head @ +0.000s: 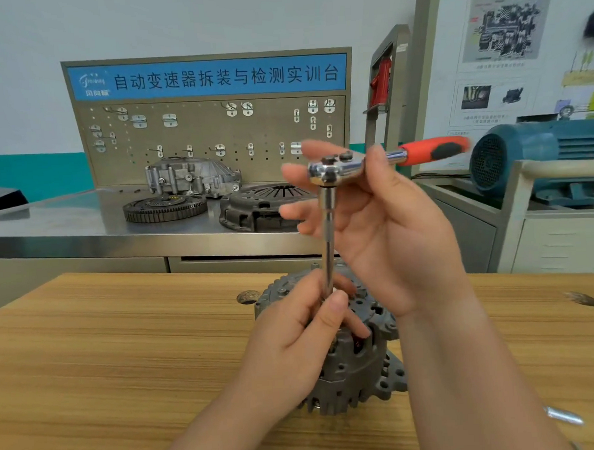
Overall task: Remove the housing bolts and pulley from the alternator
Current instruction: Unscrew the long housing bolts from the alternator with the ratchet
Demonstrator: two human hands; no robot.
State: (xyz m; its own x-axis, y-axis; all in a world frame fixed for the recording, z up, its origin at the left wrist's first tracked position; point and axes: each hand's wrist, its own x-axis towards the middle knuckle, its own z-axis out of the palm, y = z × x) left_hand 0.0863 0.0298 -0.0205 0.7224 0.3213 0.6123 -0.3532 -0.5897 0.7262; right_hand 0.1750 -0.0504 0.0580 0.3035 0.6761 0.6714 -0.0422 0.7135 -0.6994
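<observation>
Standing on wooden bench (125, 368), near centre: alternator (356, 365), end face up. Extension bar (329, 230) vertical, lower end at alternator top, ratchet (334, 170) above, orange handle pointing right. Left hand (294, 340) nearer alternator, fingers curled round bar's lower end. Right hand (391, 227) higher, fingers spread nearly straight behind ratchet head, thumb in front. Socket and bolt hidden. No bolt tray in view.

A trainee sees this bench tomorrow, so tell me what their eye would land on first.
The red-handled ratchet stands out at centre, on a long extension rising from the alternator on the wooden table. The left hand grips the extension low down; the right hand spreads its fingers behind the ratchet head. A blue-bannered pegboard stands behind.
</observation>
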